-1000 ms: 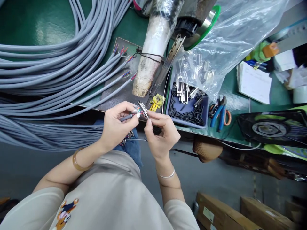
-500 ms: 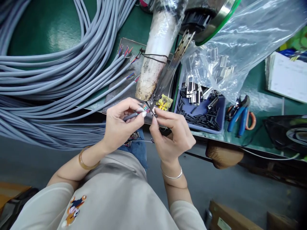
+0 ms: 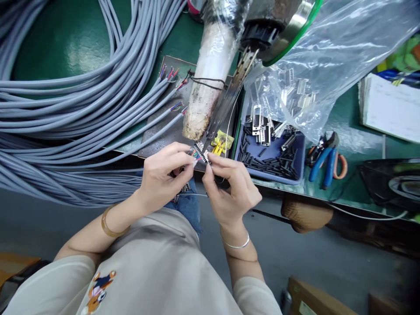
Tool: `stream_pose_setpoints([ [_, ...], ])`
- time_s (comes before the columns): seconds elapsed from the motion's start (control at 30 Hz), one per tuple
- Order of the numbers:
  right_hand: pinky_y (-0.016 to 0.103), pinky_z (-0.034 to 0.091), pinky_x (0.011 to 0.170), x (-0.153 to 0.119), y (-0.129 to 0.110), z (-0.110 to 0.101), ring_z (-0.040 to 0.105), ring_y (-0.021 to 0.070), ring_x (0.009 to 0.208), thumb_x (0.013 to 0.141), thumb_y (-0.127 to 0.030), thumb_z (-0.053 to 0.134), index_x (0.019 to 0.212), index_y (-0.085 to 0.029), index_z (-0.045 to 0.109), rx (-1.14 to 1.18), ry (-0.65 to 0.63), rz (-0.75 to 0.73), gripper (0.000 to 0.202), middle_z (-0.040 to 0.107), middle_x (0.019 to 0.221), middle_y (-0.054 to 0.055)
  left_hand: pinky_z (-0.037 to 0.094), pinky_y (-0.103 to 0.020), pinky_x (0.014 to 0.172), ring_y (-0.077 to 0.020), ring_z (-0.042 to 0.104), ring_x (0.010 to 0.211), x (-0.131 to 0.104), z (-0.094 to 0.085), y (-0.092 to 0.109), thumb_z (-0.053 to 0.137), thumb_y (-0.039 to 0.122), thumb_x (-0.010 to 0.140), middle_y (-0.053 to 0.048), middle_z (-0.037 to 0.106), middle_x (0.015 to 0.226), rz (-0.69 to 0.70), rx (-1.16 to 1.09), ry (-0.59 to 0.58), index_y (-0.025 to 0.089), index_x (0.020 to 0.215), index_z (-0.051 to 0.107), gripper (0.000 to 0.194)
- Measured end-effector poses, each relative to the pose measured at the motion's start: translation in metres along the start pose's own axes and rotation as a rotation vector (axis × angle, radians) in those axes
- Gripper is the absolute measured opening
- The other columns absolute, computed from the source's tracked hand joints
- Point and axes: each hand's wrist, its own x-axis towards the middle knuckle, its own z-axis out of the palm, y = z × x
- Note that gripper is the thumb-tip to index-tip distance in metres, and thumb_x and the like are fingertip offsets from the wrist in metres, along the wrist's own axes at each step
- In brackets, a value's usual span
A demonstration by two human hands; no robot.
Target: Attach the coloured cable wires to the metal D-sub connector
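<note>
The connector (image 3: pixel 206 156) was small, silvery and slanted, with a row of fine pins; smaller markings were illegible. It was located between both hands at the front edge of the surface (image 3: pixel 75 50), by the metal shaft (image 3: pixel 218 118). The right hand (image 3: pixel 231 183) had its grip clamped on the connector's near end; the left hand (image 3: pixel 166 173) had its grip pinched on coloured wires (image 3: pixel 194 154).

Cables (image 3: pixel 129 65) left, tray (image 3: pixel 278 177) right of held connector (image 3: pixel 201 152), pliers (image 3: pixel 330 168) right of tray
</note>
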Motion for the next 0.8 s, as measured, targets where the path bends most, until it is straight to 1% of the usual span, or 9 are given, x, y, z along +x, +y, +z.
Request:
stream_pose_setpoints([
  [0.1,0.027,0.063,0.075,0.001,0.000,-0.001,0.078,0.0155,0.086,0.087,-0.009,0.072,0.089,-0.024,0.062,0.004,-0.003,-0.002,0.018,0.082,0.100,0.002,0.054,-0.019,0.066,-0.0104,0.068,0.076,-0.001,-0.001,-0.001,0.062,0.011,0.090,-0.005,0.077,0.097,0.111,0.135,0.001,0.019,0.082,0.071,0.015],
  [0.2,0.028,0.064,0.075,0.003,0.000,-0.001,0.078,0.0157,0.086,0.087,-0.009,0.071,0.089,-0.025,0.062,0.015,-0.004,-0.003,0.018,0.081,0.101,0.002,0.057,-0.022,0.074,-0.0125,0.071,0.082,-0.001,-0.001,-0.002,0.059,0.013,0.092,-0.006,0.078,0.101,0.159,0.256,-0.012,0.020,0.081,0.071,0.018],
  [0.3,0.028,0.064,0.076,0.005,0.001,0.000,0.078,0.0156,0.087,0.087,-0.010,0.071,0.088,-0.024,0.063,0.022,-0.008,-0.009,0.017,0.081,0.101,0.003,0.058,-0.022,0.075,-0.0130,0.072,0.082,0.001,-0.002,-0.003,0.059,0.015,0.093,-0.007,0.079,0.102,0.181,0.312,-0.025,0.020,0.082,0.072,0.018],
  [0.47,0.029,0.065,0.078,0.009,0.000,-0.001,0.078,0.0158,0.087,0.086,-0.010,0.073,0.089,-0.024,0.064,0.029,-0.026,-0.010,0.017,0.081,0.103,0.002,0.058,-0.022,0.077,-0.0128,0.072,0.082,0.002,-0.005,-0.002,0.059,0.013,0.093,-0.008,0.078,0.104,0.204,0.320,-0.033,0.020,0.086,0.072,0.016],
  [0.63,0.029,0.065,0.081,0.014,-0.003,-0.003,0.078,0.0164,0.089,0.086,-0.010,0.073,0.092,-0.025,0.068,0.033,-0.035,-0.012,0.018,0.081,0.104,0.001,0.058,-0.023,0.080,-0.0134,0.072,0.086,0.004,-0.010,0.000,0.061,0.015,0.092,-0.006,0.078,0.106,0.200,0.336,-0.025,0.021,0.089,0.073,0.014],
  [0.7,0.028,0.065,0.079,0.013,-0.003,-0.003,0.078,0.0159,0.086,0.086,-0.010,0.073,0.090,-0.025,0.066,0.021,-0.038,-0.020,0.017,0.081,0.104,0.001,0.058,-0.023,0.079,-0.0131,0.071,0.085,0.006,-0.011,0.001,0.060,0.015,0.093,-0.006,0.078,0.103,0.184,0.321,-0.043,0.021,0.087,0.073,0.015],
  [0.8,0.026,0.065,0.073,0.010,-0.002,-0.004,0.078,0.0153,0.083,0.087,-0.011,0.071,0.088,-0.025,0.062,-0.012,-0.082,-0.043,0.017,0.081,0.104,0.004,0.056,-0.021,0.075,-0.0118,0.070,0.081,0.006,-0.012,0.001,0.057,0.014,0.094,-0.005,0.077,0.097,0.156,0.296,-0.088,0.020,0.081,0.070,0.019],
])
